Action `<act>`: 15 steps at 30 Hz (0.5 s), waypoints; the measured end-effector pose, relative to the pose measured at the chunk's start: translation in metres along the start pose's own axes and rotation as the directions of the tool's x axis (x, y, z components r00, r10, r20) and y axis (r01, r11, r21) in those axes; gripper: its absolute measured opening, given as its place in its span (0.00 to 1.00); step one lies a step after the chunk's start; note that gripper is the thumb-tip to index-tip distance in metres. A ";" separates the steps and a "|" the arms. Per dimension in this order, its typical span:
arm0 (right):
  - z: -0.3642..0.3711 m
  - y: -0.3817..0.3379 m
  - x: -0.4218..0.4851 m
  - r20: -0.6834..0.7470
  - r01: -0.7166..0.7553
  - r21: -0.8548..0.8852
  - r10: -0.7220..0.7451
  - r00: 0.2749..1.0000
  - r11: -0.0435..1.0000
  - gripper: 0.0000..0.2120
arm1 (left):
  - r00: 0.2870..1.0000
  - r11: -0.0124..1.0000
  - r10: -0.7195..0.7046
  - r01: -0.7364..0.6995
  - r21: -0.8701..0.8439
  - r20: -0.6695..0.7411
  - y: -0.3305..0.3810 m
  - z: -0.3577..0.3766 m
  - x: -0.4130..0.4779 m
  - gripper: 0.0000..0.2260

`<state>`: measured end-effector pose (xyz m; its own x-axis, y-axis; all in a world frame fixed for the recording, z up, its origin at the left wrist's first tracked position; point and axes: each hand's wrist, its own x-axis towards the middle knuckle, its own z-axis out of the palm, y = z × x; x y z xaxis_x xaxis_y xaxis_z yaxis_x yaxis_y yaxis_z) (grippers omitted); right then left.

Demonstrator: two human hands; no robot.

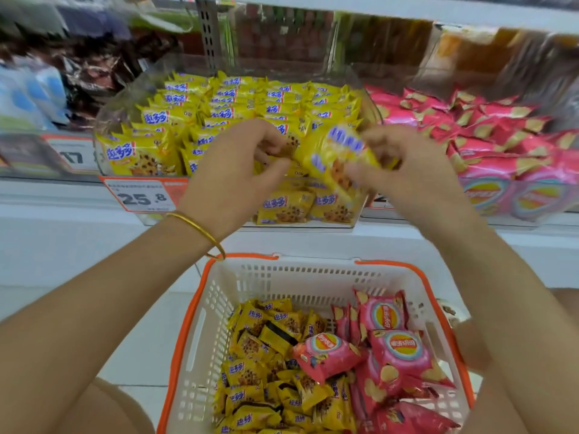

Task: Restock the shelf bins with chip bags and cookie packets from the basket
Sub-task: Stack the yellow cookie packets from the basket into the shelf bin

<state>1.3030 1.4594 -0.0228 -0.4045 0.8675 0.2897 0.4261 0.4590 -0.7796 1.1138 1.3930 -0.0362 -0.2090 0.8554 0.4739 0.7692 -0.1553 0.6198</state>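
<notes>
A clear shelf bin (103,120) holds rows of yellow cookie packets (238,101). To its right, a second bin is filled with pink chip bags (488,133). My right hand (404,170) grips a blurred yellow cookie packet (336,155) over the front of the cookie bin. My left hand (238,170) is beside it with curled fingers touching the packet's left edge. Below, a white basket with an orange rim (219,292) holds yellow cookie packets (266,371) on the left and pink chip bags (391,349) on the right.
A price tag reading 25.8 (141,195) hangs on the white shelf edge (62,220). Dark and blue packaged goods (62,79) fill the bin at left. An upper shelf (376,7) overhangs the bins. A gold bangle (200,230) circles my left wrist.
</notes>
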 end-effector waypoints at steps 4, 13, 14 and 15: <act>-0.007 -0.022 0.048 -0.035 0.093 -0.388 -0.116 0.993 0.917 0.17 | 0.994 0.979 0.107 -0.100 0.177 -0.031 -0.010 0.004 0.006 0.06; 0.015 -0.025 0.101 0.189 0.171 -0.888 0.002 0.982 0.427 0.10 | 0.983 0.960 0.181 -0.168 0.222 -0.039 -0.015 0.006 0.009 0.06; 0.013 -0.027 0.102 0.166 0.154 -0.896 -0.006 0.986 0.418 0.07 | 0.981 0.958 0.189 -0.177 0.227 -0.032 -0.016 0.006 0.008 0.06; 0.012 -0.031 0.101 0.148 0.139 -0.903 -0.008 0.989 0.406 0.04 | 0.980 0.955 0.195 -0.185 0.231 -0.024 -0.016 0.006 0.008 0.06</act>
<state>1.2393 1.5309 0.0242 -0.5233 0.8257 0.2106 0.8479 0.4798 0.2256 1.1032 1.4049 -0.0464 -0.0690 0.7968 0.6003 0.9128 -0.1923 0.3602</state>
